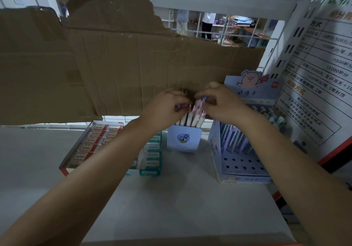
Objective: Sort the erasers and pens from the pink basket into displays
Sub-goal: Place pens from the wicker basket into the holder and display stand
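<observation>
A small blue pen box stands upright at the back of the white shelf, with several white pens sticking out of its top. My left hand pinches pen tops on the left of the bunch. My right hand pinches the pink and blue pen tops on the right. Both hands meet above the box. Left of it lie a red eraser display and a green eraser display, both holding rows of erasers. The pink basket is out of view.
A tall blue pig-print pen display stands right of the small box, with pens in its rack. Torn brown cardboard hangs behind the shelf. A printed poster covers the right wall. People stand far behind the wire grid.
</observation>
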